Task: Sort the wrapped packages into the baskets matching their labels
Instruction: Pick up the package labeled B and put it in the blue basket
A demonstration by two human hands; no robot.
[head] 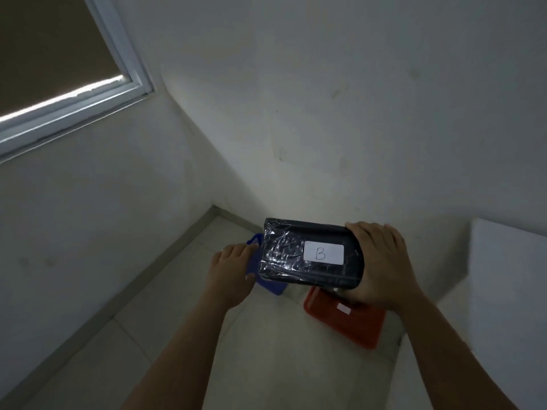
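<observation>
Gripping the right short end of a black rectangular package wrapped in crinkled clear film [310,255], the right hand [381,264] has its fingers [368,229] pressed side by side over the top edge, thumb hidden underneath. Package sits at lower centre of the frame, held in the air, its white label with a handwritten "B" [323,253] facing the camera. Left hand [229,269] meets the package's left end; fingertips hidden behind the wrap, so cannot tell whether they curl under it or only steady it. Both forearms rise from the bottom edge of the frame, bare, slightly bent, converging on the package. Below the package, on the pale tiled floor [266,350], a blue plastic basket [270,285] shows partly at the package's lower left, and an orange-red plastic basket [346,321] lies just beneath the right hand with a small white tag [343,308] on it; the writing on the tag is too small to read. Judgement on progress: the label is being read, drop not yet made; which basket is B cannot be told. Basket contents hidden, other packages out of view, so remaining count unknown. Window with a drawn blind [59,54] sits at upper left.
</observation>
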